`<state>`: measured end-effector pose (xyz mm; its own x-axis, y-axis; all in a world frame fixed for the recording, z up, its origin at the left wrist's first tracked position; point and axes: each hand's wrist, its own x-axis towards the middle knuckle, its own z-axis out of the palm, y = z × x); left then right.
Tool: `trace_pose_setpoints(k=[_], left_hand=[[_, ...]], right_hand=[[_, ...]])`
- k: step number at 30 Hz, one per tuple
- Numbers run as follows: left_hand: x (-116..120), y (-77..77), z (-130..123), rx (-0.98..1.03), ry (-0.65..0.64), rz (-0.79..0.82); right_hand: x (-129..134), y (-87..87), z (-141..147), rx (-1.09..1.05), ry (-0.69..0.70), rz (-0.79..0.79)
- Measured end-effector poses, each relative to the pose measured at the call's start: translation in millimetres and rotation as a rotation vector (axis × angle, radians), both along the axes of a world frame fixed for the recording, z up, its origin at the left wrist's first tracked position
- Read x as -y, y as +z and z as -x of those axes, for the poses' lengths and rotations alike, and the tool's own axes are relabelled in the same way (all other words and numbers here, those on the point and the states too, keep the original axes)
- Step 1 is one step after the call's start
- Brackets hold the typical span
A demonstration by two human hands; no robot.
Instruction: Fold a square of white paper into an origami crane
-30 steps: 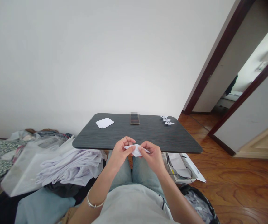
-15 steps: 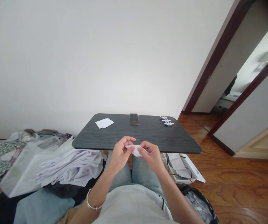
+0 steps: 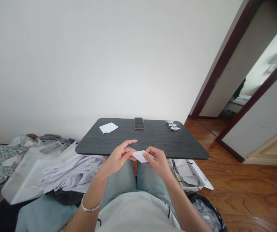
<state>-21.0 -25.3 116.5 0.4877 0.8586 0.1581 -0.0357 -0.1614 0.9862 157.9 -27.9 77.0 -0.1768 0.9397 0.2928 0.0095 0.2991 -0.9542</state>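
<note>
A small piece of folded white paper [image 3: 139, 156] is held over my lap, just off the table's near edge. My right hand [image 3: 158, 159] pinches its right side, the thumb lying on top and the fingers behind. At its left tip, the thumb and a lower finger of my left hand [image 3: 119, 158] close on the corner, while the index finger stretches out above. Three folded paper cranes [image 3: 173, 125] stand in a row at the table's far right. Two flat white paper sheets [image 3: 109, 127] overlap at the far left.
A phone [image 3: 139, 123] lies at the back middle of the dark table [image 3: 150, 137], near the wall. Piled clothes [image 3: 73, 174] are on the left. To the right are a box with cables and papers [image 3: 186, 174] and a black bag of paper scraps [image 3: 205, 209].
My left hand has shifted left, its thumb sliding off the middle of the paper to the left tip, with the index finger raised. My right hand keeps its pinch.
</note>
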Motion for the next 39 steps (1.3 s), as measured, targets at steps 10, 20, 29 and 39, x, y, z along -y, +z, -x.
trace_pose_setpoints(k=[10,20,29,39], left_hand=[[0,-4.5,-11,0.009,0.144,-0.009],[-3,-7.1,-6,0.001,0.139,0.062],[-4,-2.2,7,0.033,0.106,0.092],[3,-0.9,9,-0.015,0.161,0.003]], right_hand=[[-1,2.5,5,-0.002,-0.009,-0.018],[-2,-2.2,2,0.032,-0.013,-0.015],[0,2.3,3,-0.015,-0.013,0.001],[3,8.6,6,-0.091,0.009,0.038]])
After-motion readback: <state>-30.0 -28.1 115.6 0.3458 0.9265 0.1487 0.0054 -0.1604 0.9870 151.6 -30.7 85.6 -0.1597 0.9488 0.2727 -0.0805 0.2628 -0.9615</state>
